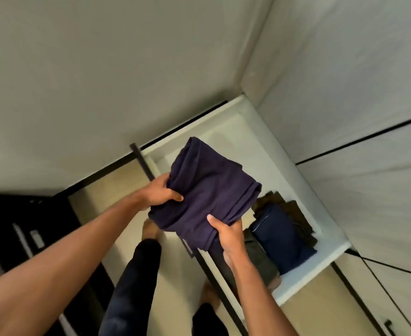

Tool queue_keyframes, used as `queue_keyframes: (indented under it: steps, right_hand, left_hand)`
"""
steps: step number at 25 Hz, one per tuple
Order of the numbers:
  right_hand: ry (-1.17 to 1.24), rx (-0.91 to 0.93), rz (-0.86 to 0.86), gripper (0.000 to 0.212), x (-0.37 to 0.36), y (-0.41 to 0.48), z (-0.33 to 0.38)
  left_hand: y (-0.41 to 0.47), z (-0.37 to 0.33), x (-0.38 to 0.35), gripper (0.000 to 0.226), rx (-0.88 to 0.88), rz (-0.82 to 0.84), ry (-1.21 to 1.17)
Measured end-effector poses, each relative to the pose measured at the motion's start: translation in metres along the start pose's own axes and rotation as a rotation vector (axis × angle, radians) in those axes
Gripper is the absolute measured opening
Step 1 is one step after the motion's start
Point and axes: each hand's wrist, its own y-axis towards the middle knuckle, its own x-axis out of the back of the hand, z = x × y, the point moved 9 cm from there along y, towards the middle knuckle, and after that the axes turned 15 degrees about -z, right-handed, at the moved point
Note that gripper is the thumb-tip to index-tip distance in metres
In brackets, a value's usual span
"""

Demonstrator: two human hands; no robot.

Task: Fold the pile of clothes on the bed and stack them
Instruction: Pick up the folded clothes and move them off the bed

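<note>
two bare hands hold a folded dark navy cloth garment (209,190) at the centre of the frame, above the white bed (245,146). the left hand (162,192) has its grip closed on the garment's left edge, and the right hand (228,235) on its lower corner. a stack of folded dark blue and olive clothes (281,236) lies on the bed, right of centre.

There were two hands, a left hand (162,192) and a right hand (226,235), and one folded navy garment (211,190). On the white shelf (248,146) to the right lay three folded pieces: one blue piece (279,241), one brown piece (294,209), one grey-green piece (260,260). Two bare feet (150,229) showed near.
</note>
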Motion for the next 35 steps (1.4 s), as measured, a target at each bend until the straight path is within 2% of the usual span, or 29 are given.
queue_keyframes:
  steps: [4,8,13,16,19,22,24,26,27,28,29,30,31,32,33,35]
  right_hand:
    - [0.141,-0.045,-0.115,0.057,-0.040,0.075,-0.001]
    - [0.219,-0.014,-0.246,0.065,-0.053,0.173,0.025]
    - [0.261,-0.005,-0.422,0.062,0.011,0.267,0.036]
    - [0.269,-0.057,-0.477,0.074,0.058,0.326,-0.007]
    - [0.167,-0.069,-0.481,0.084,0.077,0.343,-0.062]
    - [0.125,-0.044,-0.538,0.082,0.085,0.337,-0.093]
    - [-0.073,0.066,-0.628,0.080,0.096,0.324,-0.078]
    - [-0.375,0.254,-0.759,0.079,0.104,0.304,-0.045]
    - [-0.492,0.388,-0.804,0.078,0.103,0.293,-0.027]
    - [-0.591,0.503,-0.774,0.077,0.097,0.290,-0.016]
    - [-0.686,0.553,-0.643,0.077,0.085,0.296,-0.012]
    - [-0.756,0.527,-0.456,0.076,0.071,0.308,-0.022]
    - [-0.814,0.440,-0.261,0.074,0.057,0.318,-0.038]
    - [-0.843,0.356,-0.122,0.071,0.049,0.325,-0.055]
    - [-0.858,0.320,-0.058,0.068,0.046,0.328,-0.064]
    - [-0.867,0.329,-0.036,0.065,0.048,0.329,-0.063]
  left_hand:
    - [0.109,-0.038,-0.019,0.064,-0.132,0.011,0.258]
    - [0.206,-0.086,-0.063,0.063,-0.234,0.062,0.359]
    - [0.274,-0.124,-0.168,0.061,-0.318,0.156,0.353]
    - [0.315,-0.095,-0.236,0.061,-0.304,0.254,0.389]
    - [0.340,-0.026,-0.273,0.065,-0.298,0.339,0.501]
    - [0.359,-0.005,-0.269,0.083,-0.468,0.224,0.546]
    - [0.360,-0.018,-0.257,0.096,-0.560,0.136,0.539]
    - [0.345,-0.043,-0.243,0.100,-0.792,-0.019,0.646]
    - [0.330,-0.051,-0.242,0.094,-0.947,-0.059,0.706]
    - [0.311,-0.054,-0.243,0.084,-1.111,-0.055,0.775]
    - [0.297,-0.046,-0.249,0.072,-1.253,-0.003,0.854]
    - [0.292,-0.033,-0.254,0.060,-1.342,0.069,0.945]
    - [0.299,-0.019,-0.259,0.050,-1.339,0.124,1.039]
    - [0.310,-0.008,-0.260,0.042,-1.249,0.152,1.099]
    - [0.321,-0.004,-0.259,0.037,-1.132,0.151,1.106]
    - [0.328,-0.007,-0.259,0.035,-0.962,0.144,1.038]
